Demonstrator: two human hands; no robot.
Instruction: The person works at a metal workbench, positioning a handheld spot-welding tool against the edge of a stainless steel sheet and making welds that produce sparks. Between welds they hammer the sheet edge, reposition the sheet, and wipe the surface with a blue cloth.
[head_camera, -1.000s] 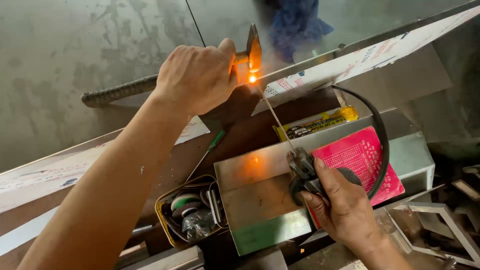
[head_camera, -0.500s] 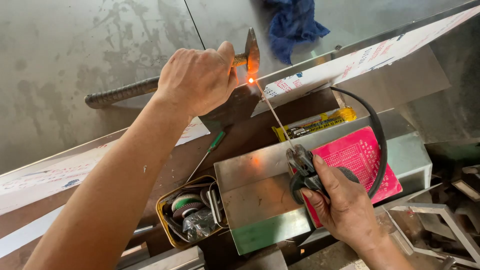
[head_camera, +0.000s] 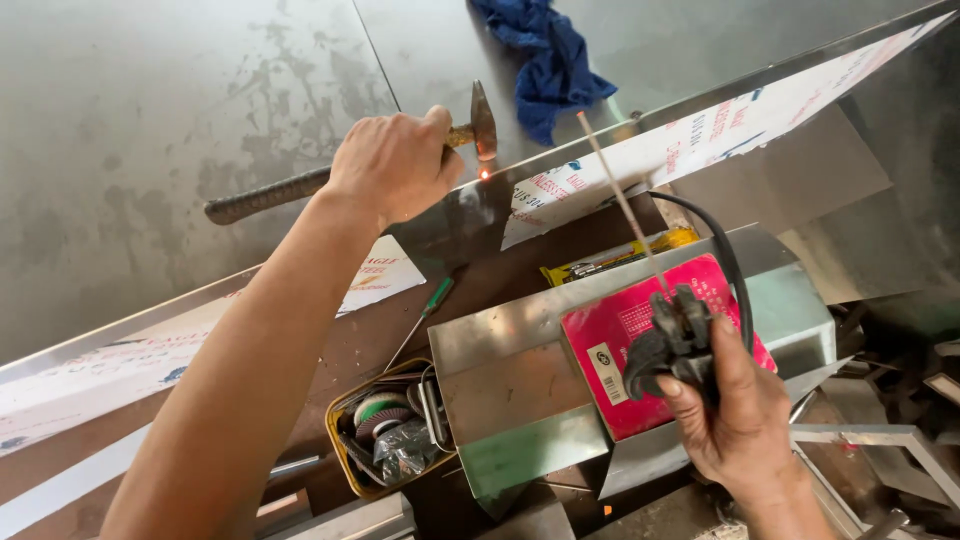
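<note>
1. My left hand (head_camera: 395, 165), in the upper middle of the frame, was closed around a chipping hammer (head_camera: 350, 170). Its handle was a ribbed steel bar that ran out to the left, and its small head pointed up just right of my fingers.
2. Just below the hammer head a small orange glowing spot (head_camera: 485, 174) sat on the edge of the long metal strip (head_camera: 700, 130), which crossed the frame from the lower left to the upper right.
3. My right hand (head_camera: 740, 420), in the lower right of the frame, was closed around a black electrode holder (head_camera: 675, 340).
4. A thin welding rod (head_camera: 620, 200) rose from the holder toward the upper middle. Its tip was in the air, clear of the strip and to the right of the glowing spot.
5. A black cable (head_camera: 725, 260) curved from the holder up and over a pink box (head_camera: 640, 350).
6. The pink box lay on a folded sheet-metal piece (head_camera: 500, 370) in the lower middle.
7. Left of that piece stood a yellow tin (head_camera: 345, 470) with discs and small parts inside.
8. A green-handled screwdriver (head_camera: 425, 310) lay on the brown surface (head_camera: 500, 280) above the tin.
9. A yellow packet (head_camera: 620, 255) lay behind the pink box.
10. A blue cloth (head_camera: 550, 55) lay on the grey floor (head_camera: 150, 100) at the top of the frame.
</note>
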